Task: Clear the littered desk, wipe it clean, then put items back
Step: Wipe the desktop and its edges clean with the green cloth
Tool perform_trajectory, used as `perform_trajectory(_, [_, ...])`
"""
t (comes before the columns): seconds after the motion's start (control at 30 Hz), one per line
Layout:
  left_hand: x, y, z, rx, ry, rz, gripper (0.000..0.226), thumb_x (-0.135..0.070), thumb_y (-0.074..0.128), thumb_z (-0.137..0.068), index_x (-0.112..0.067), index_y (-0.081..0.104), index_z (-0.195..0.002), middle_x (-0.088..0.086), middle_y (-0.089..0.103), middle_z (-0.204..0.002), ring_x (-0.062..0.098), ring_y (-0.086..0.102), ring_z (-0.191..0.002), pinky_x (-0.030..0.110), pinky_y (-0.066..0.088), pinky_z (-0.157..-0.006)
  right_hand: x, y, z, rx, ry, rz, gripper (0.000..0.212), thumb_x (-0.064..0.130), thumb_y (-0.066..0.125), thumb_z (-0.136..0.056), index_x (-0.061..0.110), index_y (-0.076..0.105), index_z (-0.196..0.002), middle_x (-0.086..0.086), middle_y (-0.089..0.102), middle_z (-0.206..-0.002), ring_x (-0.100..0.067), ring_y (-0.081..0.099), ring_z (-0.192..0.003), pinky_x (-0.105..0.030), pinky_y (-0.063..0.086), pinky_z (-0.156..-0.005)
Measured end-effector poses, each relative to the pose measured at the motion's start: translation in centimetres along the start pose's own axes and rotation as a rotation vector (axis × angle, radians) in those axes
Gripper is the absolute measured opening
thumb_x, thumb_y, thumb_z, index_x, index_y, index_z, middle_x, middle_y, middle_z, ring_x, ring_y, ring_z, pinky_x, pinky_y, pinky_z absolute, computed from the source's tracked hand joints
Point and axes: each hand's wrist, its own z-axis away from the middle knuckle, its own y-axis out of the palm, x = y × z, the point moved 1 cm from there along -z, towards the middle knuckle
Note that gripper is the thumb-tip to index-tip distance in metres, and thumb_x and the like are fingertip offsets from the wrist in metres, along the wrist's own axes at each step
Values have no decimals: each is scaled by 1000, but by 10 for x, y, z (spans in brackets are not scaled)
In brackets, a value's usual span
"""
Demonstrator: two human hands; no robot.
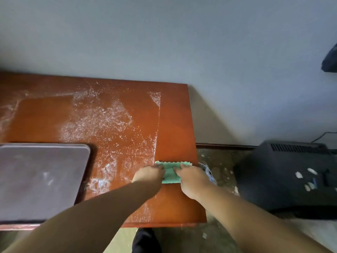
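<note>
You are in the wiping step: your left hand (148, 174) and right hand (193, 179) both rest on the green cloth (170, 173). The fingers are laid forward and press it down rather than curling round it, as far as the soft focus lets me judge. The cloth sits on the desk (173, 125) close to its right edge, at the near end of a bare strip that runs back toward the wall. To the left of that strip, white powder (102, 121) covers most of the top. The next move, I'd judge, calls for shifting the cloth left onto the powder's edge and pulling a new lane with even pressure, overlapping the bare strip so no ridge is left. A flat grey tray (40, 179) lies on the desk's near left and will need lifting to wipe beneath it.
</note>
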Motion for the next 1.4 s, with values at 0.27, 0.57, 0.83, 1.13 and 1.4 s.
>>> perform_trajectory(0.27, [-22,39,97,-51,28,60,32,-13,39,-94,-19,55,-122,-2,53,-129,21,53,-116,35,48,-94,33,45,79,7,-69,61,57,2,40,-92,18,28,-145,-12,35,-149,-31,48,-125,-43,46,-98])
perform_trajectory(0.57, [-4,49,134,-117,64,20,34,-10,46,-92,-23,56,-122,-6,56,-126,16,58,-108,31,52,-89,68,50,95,-6,-124,183,41,0,43,-89,6,44,-130,-15,56,-121,-33,56,-109,-41,43,-94])
perform_trajectory(0.83, [14,39,133,-287,243,-56,55,-16,95,-29,-20,77,-82,-7,74,-87,12,72,-81,25,56,-66,67,51,77,-36,-209,80,52,6,42,-94,11,29,-144,-14,32,-150,-32,38,-128,-39,23,-111])
perform_trajectory(1.13, [53,-2,39,-20,-42,11,52,-4,38,-93,-17,34,-143,2,32,-152,23,35,-136,36,35,-109,63,4,-21,-171,-62,-68,49,9,32,-99,18,28,-147,-13,30,-143,-31,42,-122,-36,37,-99])
perform_trajectory(1.4, [117,-79,-136,10,-60,-38,52,0,47,-89,-13,38,-139,7,39,-144,28,43,-128,38,41,-102,27,-69,-182,-280,84,-55,53,4,31,-97,18,26,-148,-4,43,-141,-25,37,-130,-32,33,-105])
